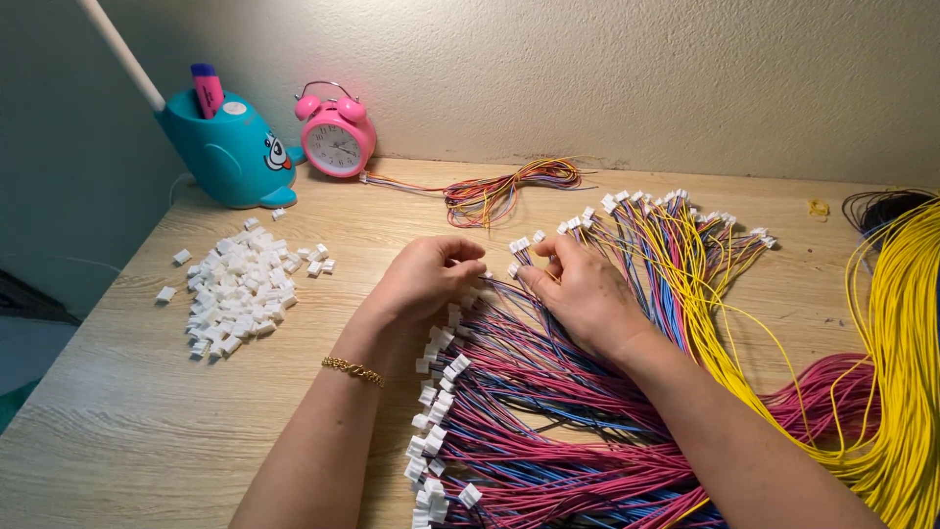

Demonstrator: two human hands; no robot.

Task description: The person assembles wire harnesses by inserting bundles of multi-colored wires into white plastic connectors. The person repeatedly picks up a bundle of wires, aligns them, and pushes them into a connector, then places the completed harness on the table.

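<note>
Wire harnesses [548, 411], thin pink, blue, purple and yellow leads ending in small white plugs, lie fanned across the middle of the wooden table [127, 431], and both hands rest on top of them. Left hand [426, 277] is curled nearly shut, fingertips pinched together over something small at the near end of one bundle; what sits inside the pinch is too small to tell. Right hand [585, 294] lies half closed, thumb and forefinger pressed on a few leads whose white connectors [523, 245] stick up just beyond the fingertips. The two hands are close, almost meeting above the wires. A thin gold bracelet [352, 370] circles the left wrist.

More plugged ends line up along the left edge of the fan, down toward the near table edge, and another row of them spreads at the far side near the wall. To the right, a thick hank of yellow wire [896, 372] curves down the table, with loose pink leads beside it.

Left of the hands, well apart, a heap of loose white plastic housings [240, 294] sits bare on the wood. Behind it stands a teal whale-shaped pen holder [225, 147] with a pink marker [207, 90] standing in it. Just beside that is a pink twin-bell alarm clock [336, 137]. A small coil of mixed-colour wires [499, 191] lies near the wall.
</note>
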